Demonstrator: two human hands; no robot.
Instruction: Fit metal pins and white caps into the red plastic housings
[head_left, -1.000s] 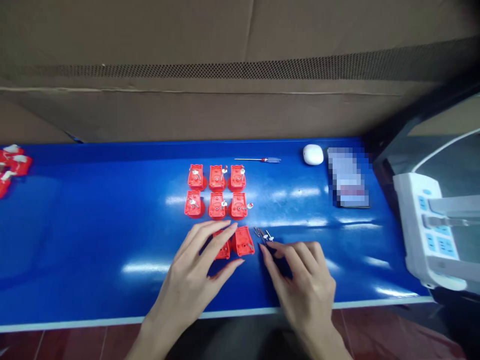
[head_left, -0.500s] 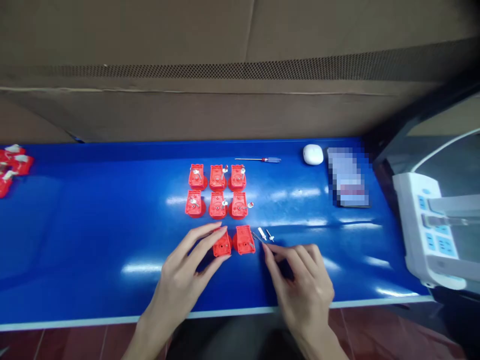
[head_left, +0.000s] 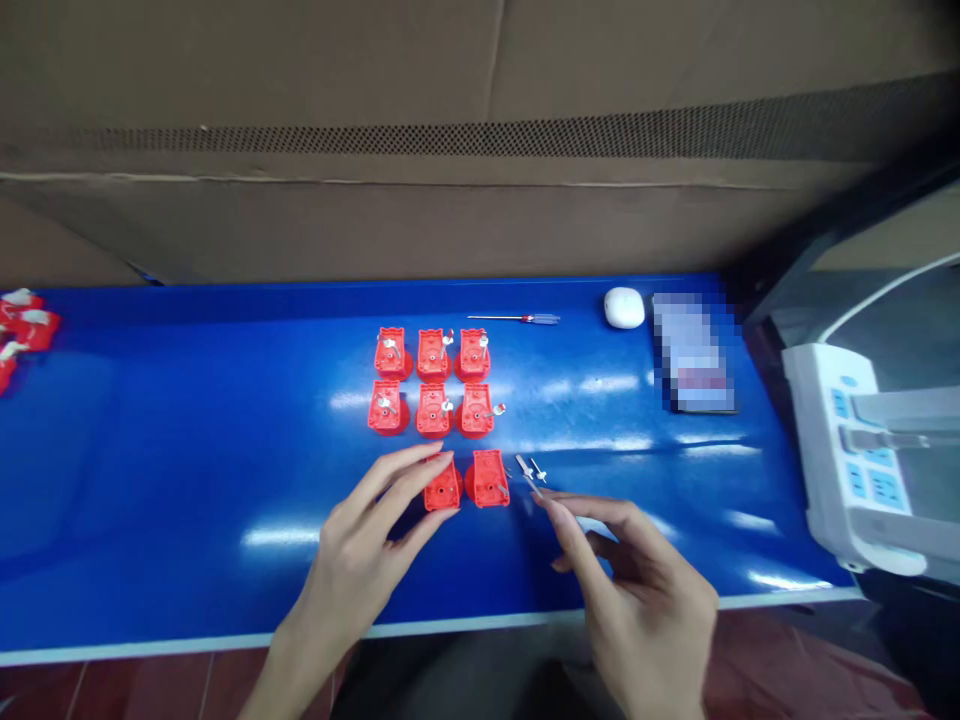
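My left hand [head_left: 375, 525] has its thumb and fingers around a small red plastic housing [head_left: 443, 490] standing on the blue table. Just right of it is a second red housing [head_left: 489, 480], with a small metal pin in it. My right hand [head_left: 634, 580] pinches a thin metal pin [head_left: 532, 485] between thumb and forefinger, right of that second housing. Close to the pin's tip lie two small white parts, one flat [head_left: 522, 464] and one with a metal shaft [head_left: 539, 472]. Two rows of red housings [head_left: 435, 410] with white-and-metal parts stand behind.
A screwdriver [head_left: 517, 319] lies behind the housings. Farther right are a white rounded case [head_left: 624, 308], a blurred-out flat object [head_left: 691, 355] and a white power strip [head_left: 847, 450]. More red and white parts [head_left: 26, 330] sit at the far left. A brown panel [head_left: 420, 230] backs the table [head_left: 187, 450].
My right hand has shifted right and toward me, turning palm inward, with the thin pin in its pinch. My left hand stays on the same housing.
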